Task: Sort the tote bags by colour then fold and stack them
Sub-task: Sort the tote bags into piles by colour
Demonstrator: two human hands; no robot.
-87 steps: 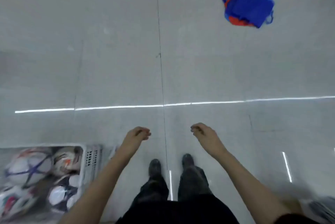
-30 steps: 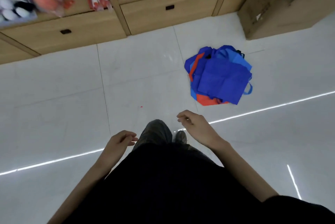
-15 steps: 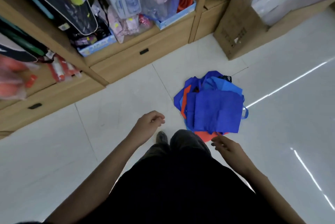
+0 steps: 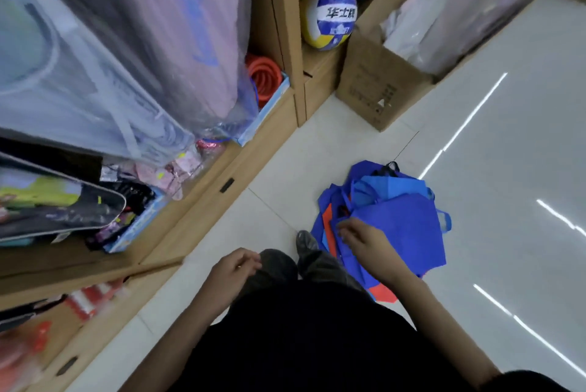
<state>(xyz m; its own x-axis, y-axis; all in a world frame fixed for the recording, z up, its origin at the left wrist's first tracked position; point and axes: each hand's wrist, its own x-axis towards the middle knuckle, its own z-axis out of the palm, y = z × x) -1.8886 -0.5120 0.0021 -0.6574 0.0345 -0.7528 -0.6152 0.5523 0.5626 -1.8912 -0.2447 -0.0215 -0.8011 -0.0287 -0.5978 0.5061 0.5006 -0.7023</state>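
Observation:
A loose heap of tote bags lies on the white floor tiles just ahead of my feet. On top is a dark blue bag (image 4: 409, 226); a lighter blue bag (image 4: 388, 187) pokes out behind it, and an orange bag (image 4: 385, 293) shows at the heap's near edge and left side. My right hand (image 4: 367, 249) is over the left edge of the dark blue bag, fingers curled down at the fabric; whether it grips the bag is unclear. My left hand (image 4: 234, 271) hangs loosely curled over my left knee and holds nothing.
Wooden shelving (image 4: 222, 166) with drawers runs along the left, packed with bagged goods. Volleyballs (image 4: 329, 15) sit in a shelf bay behind. An open cardboard box (image 4: 374, 87) stands on the floor beyond the heap. White tiles (image 4: 523, 169) stretch to the right.
I have walked up to the heap and the view has tilted. My right hand has moved from beside my leg onto the left edge of the dark blue bag. My left hand dropped toward my knee.

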